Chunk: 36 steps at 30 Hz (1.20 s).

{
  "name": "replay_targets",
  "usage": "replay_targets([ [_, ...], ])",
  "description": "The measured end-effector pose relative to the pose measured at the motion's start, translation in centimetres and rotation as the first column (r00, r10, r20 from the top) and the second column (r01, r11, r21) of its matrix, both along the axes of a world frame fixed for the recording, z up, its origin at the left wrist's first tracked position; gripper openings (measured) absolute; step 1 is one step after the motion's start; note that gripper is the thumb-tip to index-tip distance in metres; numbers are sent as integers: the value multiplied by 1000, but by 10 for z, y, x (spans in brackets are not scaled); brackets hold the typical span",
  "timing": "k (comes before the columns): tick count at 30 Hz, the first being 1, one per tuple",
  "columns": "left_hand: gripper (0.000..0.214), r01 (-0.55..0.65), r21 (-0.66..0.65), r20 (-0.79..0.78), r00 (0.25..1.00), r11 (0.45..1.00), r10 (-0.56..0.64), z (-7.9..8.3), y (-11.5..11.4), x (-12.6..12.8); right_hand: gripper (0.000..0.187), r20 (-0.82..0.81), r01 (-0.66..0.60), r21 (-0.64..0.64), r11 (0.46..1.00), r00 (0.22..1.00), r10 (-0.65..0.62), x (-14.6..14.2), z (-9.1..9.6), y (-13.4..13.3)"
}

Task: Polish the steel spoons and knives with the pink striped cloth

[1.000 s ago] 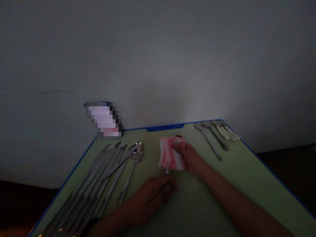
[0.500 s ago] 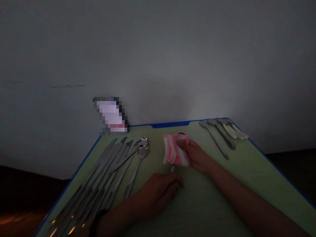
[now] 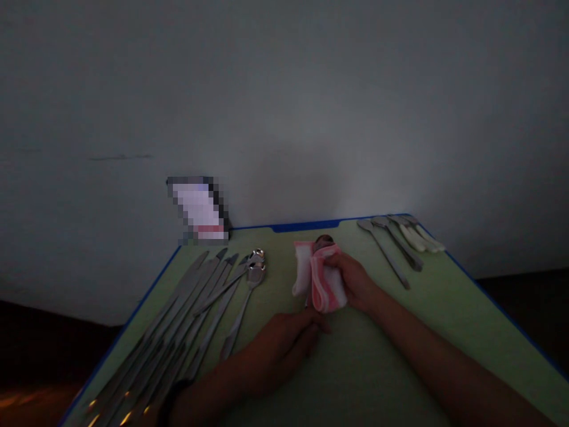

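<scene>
My left hand (image 3: 291, 344) is closed around the handle end of a spoon (image 3: 324, 240), low over the green table. The spoon's dark bowl shows above a folded pink-and-white cloth (image 3: 328, 284), which covers most of its neck. Gripping that cloth against the spoon, my right hand (image 3: 353, 279) has its thumb on top; the fingers beneath are hidden. One flap of the cloth hangs off to the left. Nearest my left hand lies another spoon (image 3: 255, 276), bowl pointing away, with a second spoon partly over the knives.
Several table knives (image 3: 178, 314) lie side by side on the left. At the far right are several spoons (image 3: 386, 252) and pieces with pale handles (image 3: 415, 237). A blurred-out phone (image 3: 200, 207) leans on the wall behind the blue-edged table (image 3: 400, 356).
My right hand has slid the cloth a little down and toward me along the spoon, so more of the bowl shows. The cloth's fold has shifted right. My left hand stays nearly still.
</scene>
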<state>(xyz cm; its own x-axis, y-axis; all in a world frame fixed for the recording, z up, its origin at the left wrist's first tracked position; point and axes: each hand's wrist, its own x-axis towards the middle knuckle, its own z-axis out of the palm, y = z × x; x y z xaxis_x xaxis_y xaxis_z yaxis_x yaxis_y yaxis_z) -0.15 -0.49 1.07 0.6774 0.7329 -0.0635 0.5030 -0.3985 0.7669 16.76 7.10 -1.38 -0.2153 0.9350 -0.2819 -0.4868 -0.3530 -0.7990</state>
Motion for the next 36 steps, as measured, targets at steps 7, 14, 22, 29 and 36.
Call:
replay_targets([
  [7, 24, -19, -20, -18, 1000, 1000, 19, 0, -1, -1, 25, -197, 48, -23, 999, 979, -51, -4, -2, 5],
  [14, 26, 9, 6, -45, 999, 1000, -8, 2, -2, -2, 31, -144, 58, 20, 998, 988, -54, -5, -4, 5],
  [22, 25, 44, 44, -90, 995, 998, -40, 6, -2, -2, 35, -62, -56, 91, 994, 996, 62, -2, -2, 1],
  [29, 24, 40, 63, -94, 995, 997, -34, 6, -3, -2, 33, -32, -63, 77, 995, 997, 66, -1, -4, 1],
  [36, 23, 49, 66, -89, 995, 997, -43, 7, -4, 0, 34, -37, -85, 108, 990, 995, 90, -2, -3, 1],
])
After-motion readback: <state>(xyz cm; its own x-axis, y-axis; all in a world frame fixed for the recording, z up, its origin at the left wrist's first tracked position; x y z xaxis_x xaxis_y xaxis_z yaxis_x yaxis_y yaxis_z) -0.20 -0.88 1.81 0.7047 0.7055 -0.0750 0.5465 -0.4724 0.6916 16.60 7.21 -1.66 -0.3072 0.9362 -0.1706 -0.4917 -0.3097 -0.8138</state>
